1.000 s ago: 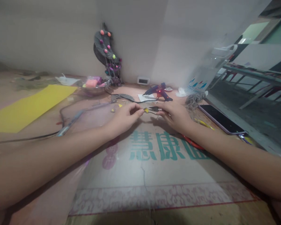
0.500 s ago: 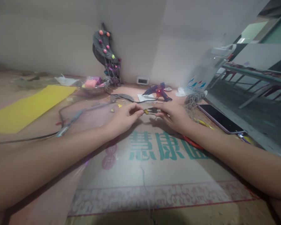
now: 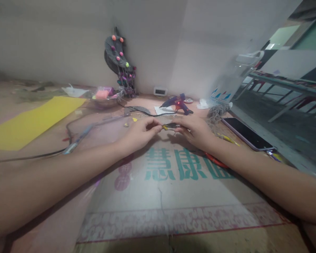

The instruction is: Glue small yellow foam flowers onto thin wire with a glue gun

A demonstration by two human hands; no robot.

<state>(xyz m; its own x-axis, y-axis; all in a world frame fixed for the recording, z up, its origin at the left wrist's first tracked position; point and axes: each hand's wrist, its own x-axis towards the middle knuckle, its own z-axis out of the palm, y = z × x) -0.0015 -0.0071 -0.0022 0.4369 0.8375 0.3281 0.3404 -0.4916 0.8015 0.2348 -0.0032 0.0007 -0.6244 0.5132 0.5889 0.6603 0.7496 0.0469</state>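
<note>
Near the middle of the table my left hand (image 3: 144,131) and my right hand (image 3: 195,130) face each other, a short gap between their fingertips. The left thumb and forefinger pinch the end of a small yellow piece (image 3: 164,127). Against it lies a small dark grey pointed piece (image 3: 171,125), which the right fingers pinch from the other side. Whether the two are joined I cannot tell. Beneath both hands is a printed cardboard sheet (image 3: 147,196) with green characters. Small yellow scraps (image 3: 134,119) lie by the left hand.
Behind the hands stand a glue gun (image 3: 177,103) with a red light, a bowl (image 3: 105,101) and a grey moon decoration (image 3: 116,52). Yellow sheet (image 3: 37,121) and pen (image 3: 79,138) are left; grey yarn (image 3: 218,111), phone (image 3: 247,133) and a clear bottle (image 3: 226,80) right.
Both hands stay in nearly the same place with the same pinch. The small dark piece between them has tilted slightly.
</note>
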